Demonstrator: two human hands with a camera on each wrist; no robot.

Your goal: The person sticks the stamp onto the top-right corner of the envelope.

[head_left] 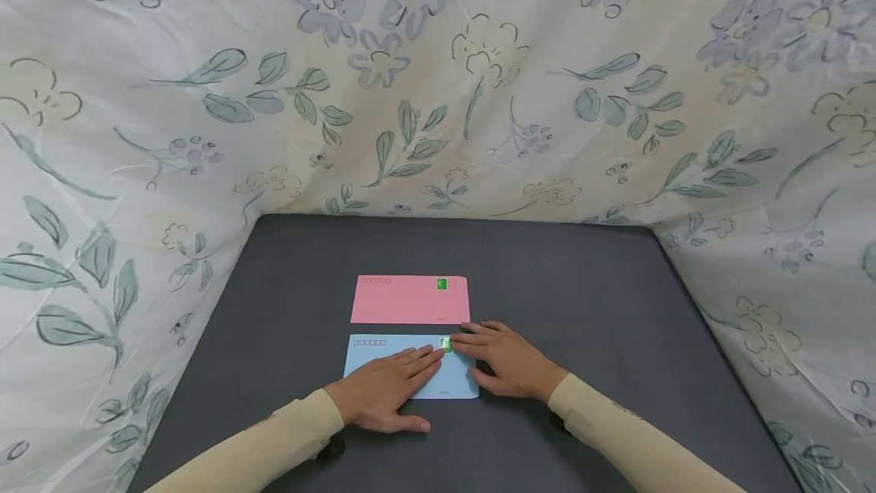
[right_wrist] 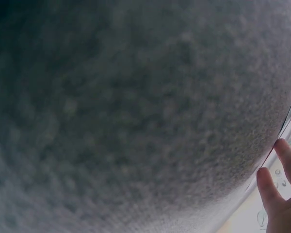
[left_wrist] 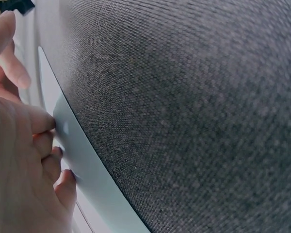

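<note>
A blue envelope [head_left: 445,386] lies flat on the dark table, with a green stamp [head_left: 446,345] at its upper right corner. My left hand [head_left: 390,388] rests across its left and middle part, fingers straight and pointing at the stamp, thumb out over the table. In the left wrist view the fingertips touch the pale envelope [left_wrist: 94,165]. At the envelope's right end, my right hand [head_left: 509,362] has its fingers stretched out, fingertips beside the stamp and thumb near the right edge. Just above lies a pink envelope [head_left: 404,301] with its own green stamp [head_left: 441,284].
The dark grey table [head_left: 582,280] has a cloth-like texture. A white curtain [head_left: 438,97] with flowers and leaves hangs behind it and along both sides. Beige sleeves [head_left: 274,432] cover both forearms.
</note>
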